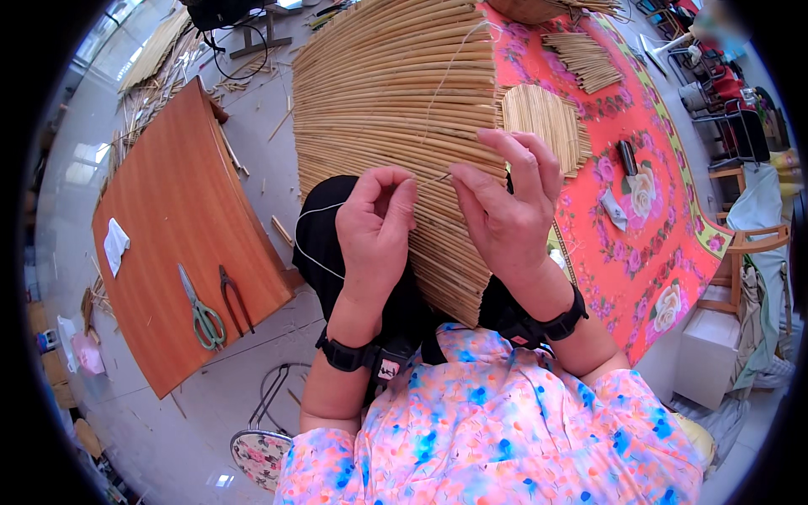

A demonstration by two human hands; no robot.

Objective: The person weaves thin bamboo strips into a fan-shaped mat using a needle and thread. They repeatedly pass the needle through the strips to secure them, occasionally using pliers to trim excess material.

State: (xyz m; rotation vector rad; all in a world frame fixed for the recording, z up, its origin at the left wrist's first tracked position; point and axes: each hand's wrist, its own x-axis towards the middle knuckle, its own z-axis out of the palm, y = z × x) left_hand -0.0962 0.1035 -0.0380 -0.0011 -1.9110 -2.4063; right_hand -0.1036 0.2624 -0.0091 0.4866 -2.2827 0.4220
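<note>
A mat of straw-coloured reed stalks [396, 101] slopes up from my lap, its stalks lying side by side. Over it my left hand [379, 219] is closed in a pinch on a pale thread [305, 244], which loops down past my dark-trousered knee. My right hand [509, 198] pinches a thin, needle-like piece [443, 177] between thumb and forefinger, its other fingers raised. This piece bridges the small gap between both hands, just above the stalks. Another length of white thread [446, 76] lies loose across the mat's upper right part.
Left stands a brown wooden board [168, 244] with green-handled scissors [202, 311], pliers [236, 299] and a white scrap [116, 246]. Right, a red flowered cloth [606, 219] carries a smaller rounded reed piece [543, 126], cut stalks [582, 61] and a dark cylinder [627, 157].
</note>
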